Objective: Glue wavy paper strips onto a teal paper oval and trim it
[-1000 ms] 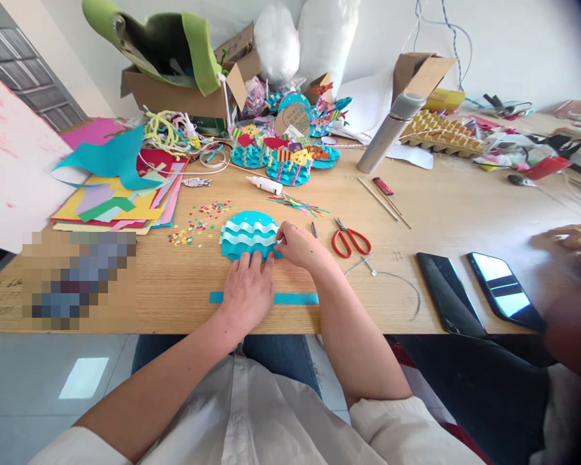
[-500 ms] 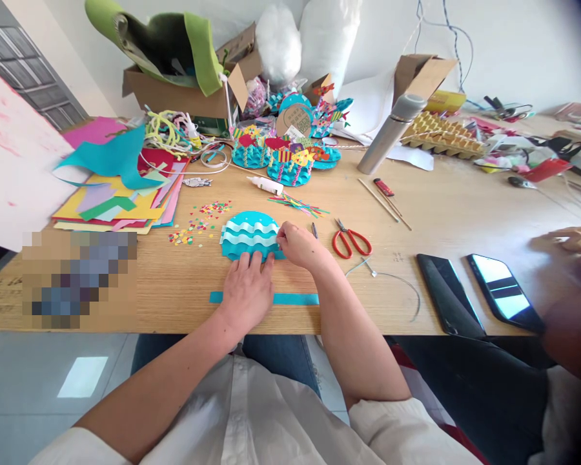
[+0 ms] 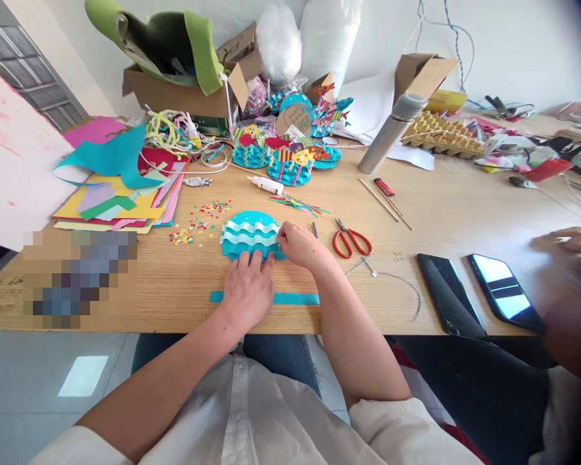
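A round turquoise paper craft with wavy pale-blue strips lies flat before me on the desk. My left hand is spread palm down, its fingertips pressing on the craft's lower edge. At the right edge, the fingers of my right hand are pinched together on the end of the wavy paper; exactly which layer they grip is hidden. Part of a straight turquoise paper strip passes beneath my left hand, close to the desk's front edge.
Red-handled scissors and a cable tie lie to the right, with two phones farther over beside another person. Confetti, a glue bottle and thin paper strips sit behind the craft. A steel flask stands at the back.
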Demonstrator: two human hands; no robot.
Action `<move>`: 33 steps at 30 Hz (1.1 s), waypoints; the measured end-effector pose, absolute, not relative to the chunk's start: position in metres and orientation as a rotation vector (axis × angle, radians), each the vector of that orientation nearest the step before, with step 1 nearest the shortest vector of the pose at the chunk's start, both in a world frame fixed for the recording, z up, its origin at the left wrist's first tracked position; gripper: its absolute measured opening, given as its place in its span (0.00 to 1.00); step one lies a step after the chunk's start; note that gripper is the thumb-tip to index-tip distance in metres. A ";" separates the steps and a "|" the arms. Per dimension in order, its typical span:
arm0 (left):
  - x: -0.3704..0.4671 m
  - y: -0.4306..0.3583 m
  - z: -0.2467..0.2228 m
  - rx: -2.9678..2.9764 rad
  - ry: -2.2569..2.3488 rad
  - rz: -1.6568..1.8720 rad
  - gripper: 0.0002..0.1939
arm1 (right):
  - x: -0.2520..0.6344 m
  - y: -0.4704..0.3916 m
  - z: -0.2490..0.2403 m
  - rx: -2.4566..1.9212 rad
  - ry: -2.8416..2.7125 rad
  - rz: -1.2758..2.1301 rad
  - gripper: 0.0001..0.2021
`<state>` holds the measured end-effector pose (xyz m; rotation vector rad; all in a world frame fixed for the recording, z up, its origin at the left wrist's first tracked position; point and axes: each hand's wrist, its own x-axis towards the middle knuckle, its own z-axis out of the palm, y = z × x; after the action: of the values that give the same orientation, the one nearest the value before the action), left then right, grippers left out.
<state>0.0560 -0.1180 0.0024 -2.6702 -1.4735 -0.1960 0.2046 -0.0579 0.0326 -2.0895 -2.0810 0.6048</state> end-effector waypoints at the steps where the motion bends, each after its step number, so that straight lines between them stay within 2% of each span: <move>1: 0.056 -0.118 0.002 -2.670 -1.475 -0.198 0.25 | 0.204 -0.058 0.033 -2.093 -2.086 0.595 0.11; 33: 0.056 -0.116 0.002 -2.686 -1.562 -0.225 0.25 | 0.208 -0.057 0.036 -2.104 -2.060 0.644 0.10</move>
<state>0.0558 -0.1165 0.0016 -2.6858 -1.5618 -0.2251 0.2085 -0.0567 0.0360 -2.1044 -2.0599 0.6443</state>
